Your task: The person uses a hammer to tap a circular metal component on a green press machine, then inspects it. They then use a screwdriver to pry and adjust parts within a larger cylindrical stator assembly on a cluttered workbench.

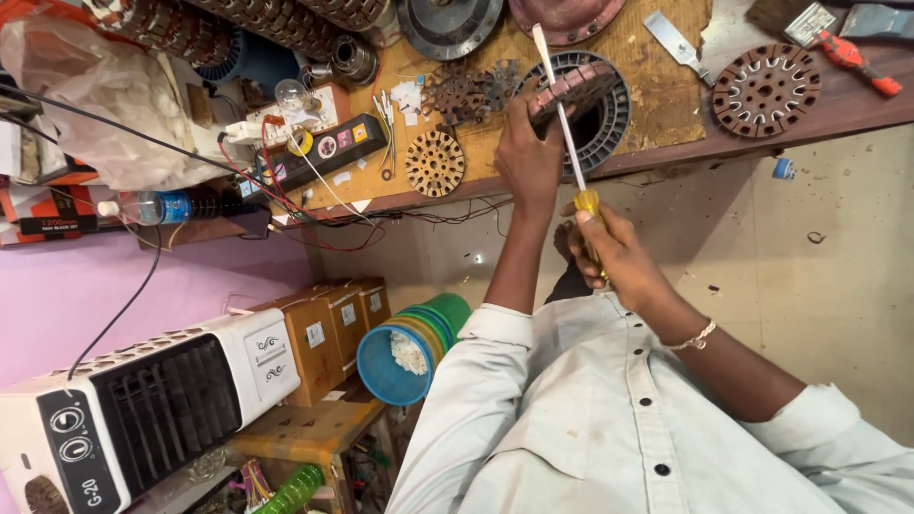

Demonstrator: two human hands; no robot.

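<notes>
My left hand (528,157) grips the near rim of a round grey stator core (614,119) with copper-coloured windings, which lies on the wooden workbench (657,105). My right hand (619,257) holds a long screwdriver (568,143) by its yellow handle. The metal shaft runs up past my left hand and across the stator core. A beaded bracelet sits on my right wrist. My white buttoned shirt fills the bottom of the view.
Slotted metal discs (435,163) (766,88), a putty knife (678,43), a black switch board (324,152) with wires and a light bulb (290,93) lie on the bench. Below stand stacked plastic buckets (409,347), cardboard boxes (324,333) and a white air cooler (143,400).
</notes>
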